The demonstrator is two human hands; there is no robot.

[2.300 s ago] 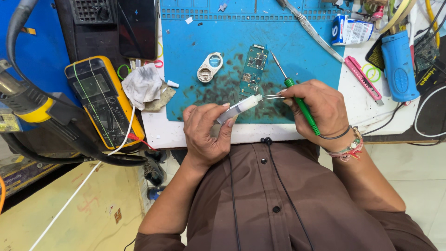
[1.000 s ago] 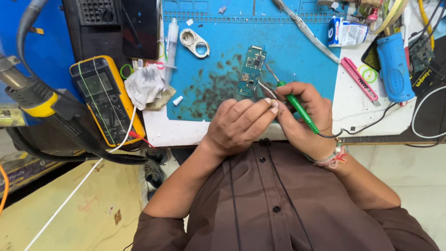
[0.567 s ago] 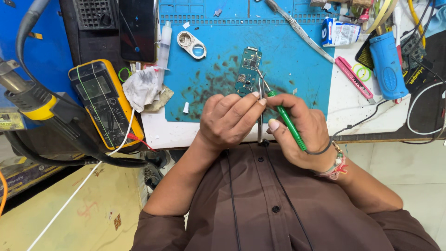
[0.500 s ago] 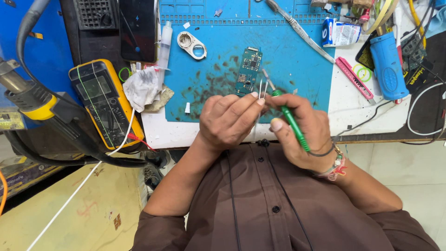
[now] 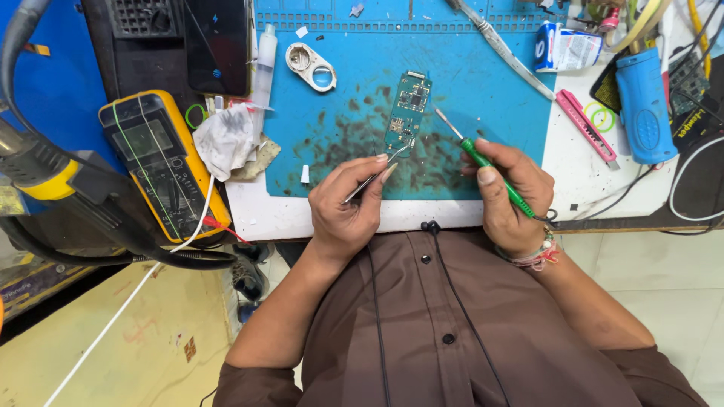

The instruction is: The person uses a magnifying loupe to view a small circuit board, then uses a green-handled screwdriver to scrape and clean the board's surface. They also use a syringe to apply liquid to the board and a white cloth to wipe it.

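A small green circuit board (image 5: 408,111) lies on the stained blue work mat (image 5: 483,90). My left hand (image 5: 349,207) pinches thin metal tweezers (image 5: 375,175) whose tips touch the board's near end. To the right, my right hand (image 5: 510,192) grips a green-handled soldering iron (image 5: 483,162), its metal tip raised just right of the board and not touching it. A white and blue oval key-fob shell (image 5: 311,66) rests at the mat's far left.
A yellow multimeter (image 5: 162,162) and a crumpled white cloth (image 5: 225,138) sit left of the mat. A white syringe (image 5: 263,64) lies by a black unit (image 5: 181,41). At the right are a pink cutter (image 5: 586,128), a blue cylindrical tool (image 5: 642,105) and cables.
My hands were close together near the table edge; they have parted. The left now holds tweezers against the board, and the iron has swung out to the board's right.
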